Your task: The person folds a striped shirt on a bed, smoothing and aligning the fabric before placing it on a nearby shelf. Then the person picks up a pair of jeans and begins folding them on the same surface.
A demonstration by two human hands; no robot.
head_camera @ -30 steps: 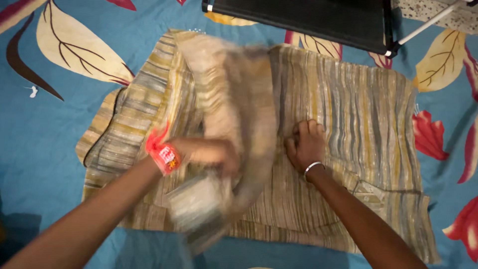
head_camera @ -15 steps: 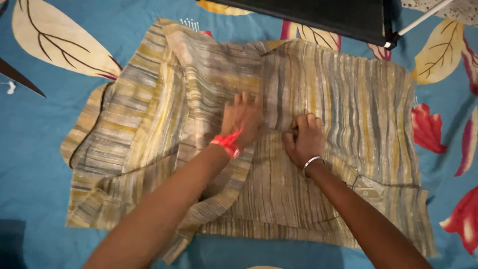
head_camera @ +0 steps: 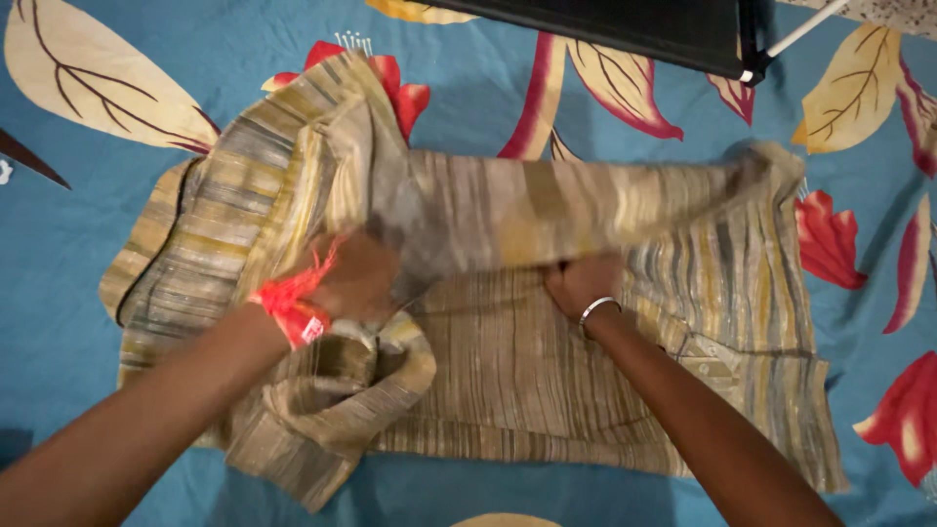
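The left hand point(head_camera: 356, 278), a red band at its wrist, is closed on a fold of the thin, striped beige, yellow and grey woven garment point(head_camera: 508, 361), while the right hand point(head_camera: 584, 285), with a silver bangle, presses curled fingers on its middle. The garment lies crumpled on a blue leaf-and-flower-printed bedsheet point(head_camera: 88, 244); a lifted, blurred fold hides both hands' fingertips, and a black flat panel point(head_camera: 625, 24) sits beyond.

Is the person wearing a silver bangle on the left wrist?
No. The silver bangle sits on the right hand wrist, while the left hand wrist carries a red band over the striped garment.
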